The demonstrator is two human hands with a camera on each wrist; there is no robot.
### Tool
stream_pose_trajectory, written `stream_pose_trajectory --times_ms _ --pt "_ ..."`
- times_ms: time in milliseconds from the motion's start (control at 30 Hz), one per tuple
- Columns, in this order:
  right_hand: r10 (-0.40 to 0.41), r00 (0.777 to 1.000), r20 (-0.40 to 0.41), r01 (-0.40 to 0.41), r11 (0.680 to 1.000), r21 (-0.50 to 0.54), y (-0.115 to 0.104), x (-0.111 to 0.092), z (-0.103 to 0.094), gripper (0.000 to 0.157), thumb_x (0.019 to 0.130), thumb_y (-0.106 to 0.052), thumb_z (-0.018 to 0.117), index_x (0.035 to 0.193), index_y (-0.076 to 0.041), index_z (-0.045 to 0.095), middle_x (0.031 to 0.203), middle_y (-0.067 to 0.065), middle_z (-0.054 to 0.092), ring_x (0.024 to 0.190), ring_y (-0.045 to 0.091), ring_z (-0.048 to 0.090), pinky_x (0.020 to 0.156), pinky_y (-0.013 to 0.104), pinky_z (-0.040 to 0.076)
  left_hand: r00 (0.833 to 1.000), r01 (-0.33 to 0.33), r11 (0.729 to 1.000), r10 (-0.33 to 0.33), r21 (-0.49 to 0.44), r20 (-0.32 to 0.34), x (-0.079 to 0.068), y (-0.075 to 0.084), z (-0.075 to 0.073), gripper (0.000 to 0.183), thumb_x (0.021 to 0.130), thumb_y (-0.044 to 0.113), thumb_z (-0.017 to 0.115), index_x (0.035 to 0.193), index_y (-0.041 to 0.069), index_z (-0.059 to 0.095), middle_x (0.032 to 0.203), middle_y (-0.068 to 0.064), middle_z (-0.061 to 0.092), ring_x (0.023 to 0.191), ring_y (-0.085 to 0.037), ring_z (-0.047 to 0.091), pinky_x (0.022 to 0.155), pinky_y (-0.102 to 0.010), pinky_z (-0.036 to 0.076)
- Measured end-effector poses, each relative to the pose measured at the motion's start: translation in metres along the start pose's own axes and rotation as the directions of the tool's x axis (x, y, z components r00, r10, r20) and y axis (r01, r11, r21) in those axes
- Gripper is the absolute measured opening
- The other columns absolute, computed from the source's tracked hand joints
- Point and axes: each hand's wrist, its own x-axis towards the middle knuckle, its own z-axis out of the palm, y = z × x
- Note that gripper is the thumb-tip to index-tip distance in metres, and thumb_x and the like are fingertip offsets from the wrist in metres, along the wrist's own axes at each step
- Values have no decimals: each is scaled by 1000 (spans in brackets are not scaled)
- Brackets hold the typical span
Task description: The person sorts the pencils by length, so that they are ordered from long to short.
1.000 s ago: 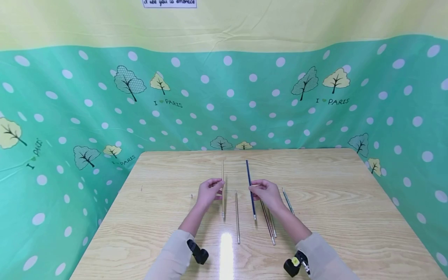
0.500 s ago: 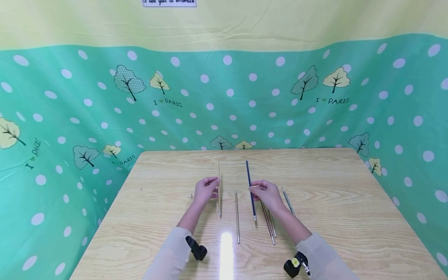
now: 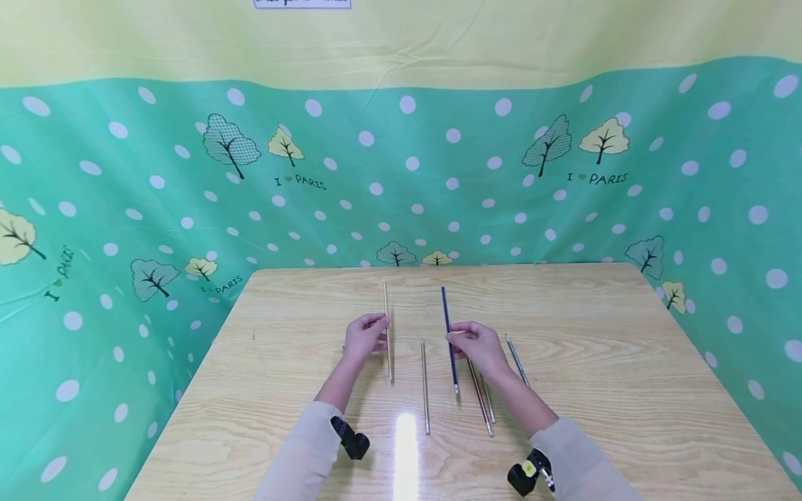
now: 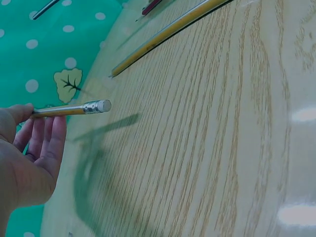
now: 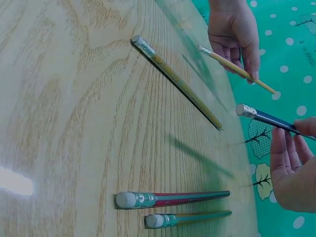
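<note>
My left hand (image 3: 365,337) pinches a yellow pencil (image 3: 388,355) between thumb and fingertips, its white eraser end toward me. The left wrist view shows that pencil (image 4: 69,110) above the table, its shadow falling on the wood. To the right, my right hand (image 3: 481,349) holds a dark blue pencil (image 3: 453,365) in a similar pinch, also raised, eraser end nearest me. Between the two hands lies a gold-yellow pencil (image 3: 425,393) on the table, seen as well as a yellow pencil (image 5: 180,85) in the right wrist view.
Beside my right forearm lie a dark red pencil (image 3: 481,403) and another yellow pencil (image 3: 489,405), close together. A teal pencil (image 3: 516,360) is partly hidden by that forearm. The wooden table (image 3: 601,334) ends at a green dotted cloth (image 3: 451,202).
My left hand has moved left with the yellow pencil, widening the gap to the blue one. My right hand and the pencils on the table stay where they were.
</note>
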Motion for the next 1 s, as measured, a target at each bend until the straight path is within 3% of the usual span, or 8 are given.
stream_pose_trajectory --times_ms 467,800,1000 --pt "2 1000 -5 -2 1000 10 5 3 -1 28 85 -7 65 111 2 61 80 5 66 63 11 60 62 23 57 999 24 1000 -24 10 -35 16 -6 -11 32 88 21 63 116 5 61 101 -10 62 71 -13 61 67 -29 60" --pt "10 1000 -22 -10 1000 7 8 5 -2 27 85 -8 65 110 1 62 87 14 68 63 12 61 66 30 59 998 30 999 -28 33 -49 27 -2 -22 33 90 21 62 117 4 61 104 -11 61 72 -13 60 69 -31 60" --pt "24 1000 -18 -24 1000 13 8 4 -3 29 85 -10 66 112 1 61 82 6 67 64 11 60 70 33 59 999 26 998 -24 52 -44 33 1 -26 33 90 20 61 118 4 60 100 -10 60 74 -15 60 71 -33 60"
